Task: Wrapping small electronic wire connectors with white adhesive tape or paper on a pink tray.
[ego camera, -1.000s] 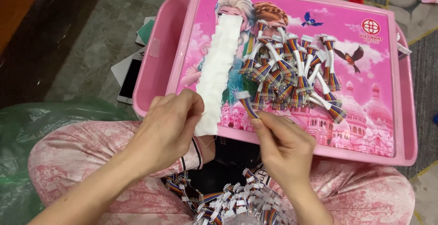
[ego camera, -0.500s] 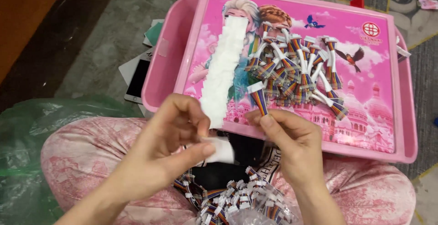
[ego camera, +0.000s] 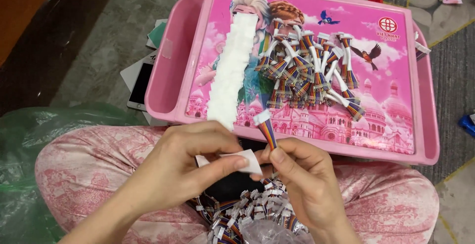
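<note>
Pinching a small white tape square (ego camera: 242,162) flat between thumb and forefinger, the left hand (ego camera: 190,167) is holding it just left of the rainbow ribbon cable (ego camera: 267,131), which the right hand (ego camera: 302,175) is gripping upright, connector pointing toward the pink tray (ego camera: 420,140).

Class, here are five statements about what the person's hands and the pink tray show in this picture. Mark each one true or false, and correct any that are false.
1. The right hand holds a rainbow cable with a white plug. True.
2. The left hand holds a white tape piece. True.
3. The pink tray holds no cables. False: a cable pile lies on it.
4. The white strip lies right of the cable pile. False: it lies left of it.
5. A phone lies beside the tray's left edge. True.
</note>
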